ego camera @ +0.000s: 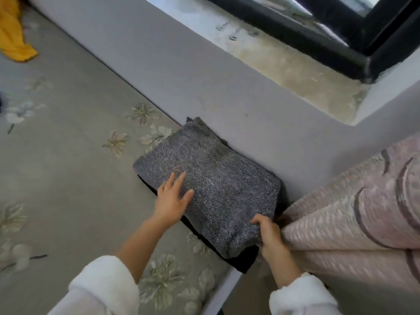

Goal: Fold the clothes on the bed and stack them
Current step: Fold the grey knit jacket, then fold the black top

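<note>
The bed [223, 292] wears a grey-beige sheet [68, 167] printed with pale flowers, and its far side runs along a grey wall [159, 64]. Close to that wall a folded black garment [241, 258] lies on the sheet, mostly hidden under a folded grey knit [211, 178] (the knit's far corner touches the wall). A crumpled yellow garment [13, 37] lies at the far left, well apart from this stack. A bunched pink quilt [352, 212] lies on the right, just beside the stack. A dark scrap shows at the left edge, too little to tell.
</note>
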The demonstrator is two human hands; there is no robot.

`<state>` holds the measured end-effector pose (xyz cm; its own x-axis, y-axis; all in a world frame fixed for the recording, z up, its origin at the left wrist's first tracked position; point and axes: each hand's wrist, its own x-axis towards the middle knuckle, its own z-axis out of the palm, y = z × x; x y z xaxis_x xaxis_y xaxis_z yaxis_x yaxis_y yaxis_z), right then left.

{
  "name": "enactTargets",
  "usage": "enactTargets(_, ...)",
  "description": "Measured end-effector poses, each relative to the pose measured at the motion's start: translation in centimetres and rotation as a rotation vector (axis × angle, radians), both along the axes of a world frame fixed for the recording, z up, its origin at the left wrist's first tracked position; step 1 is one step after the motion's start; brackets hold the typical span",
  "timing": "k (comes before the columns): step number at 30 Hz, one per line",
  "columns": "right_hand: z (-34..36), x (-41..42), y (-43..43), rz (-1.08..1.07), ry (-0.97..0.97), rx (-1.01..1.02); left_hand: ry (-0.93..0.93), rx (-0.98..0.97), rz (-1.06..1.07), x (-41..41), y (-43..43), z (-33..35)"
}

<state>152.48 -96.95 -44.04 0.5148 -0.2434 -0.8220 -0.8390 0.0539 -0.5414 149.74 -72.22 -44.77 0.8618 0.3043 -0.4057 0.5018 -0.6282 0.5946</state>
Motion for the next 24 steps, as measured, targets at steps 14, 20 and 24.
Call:
enactTargets(14, -3.5, -4.3, -0.6, 1.420, -0.535, -0.895, 0.234, 0.215, -0.486, -6.2, -8.9, -3.8)
enactTargets(20, -4.1, -5.6, -1.0, 1.751, -0.358, -0.974, 0.262, 0.113, -0.372, -7.6, -7.0, -1.8)
enactTargets(24, -2.4, -5.7, 1.0, 1.617, -0.553, -0.855, 0.157, 0.066, -0.145, -10.9, -6.3, -0.9)
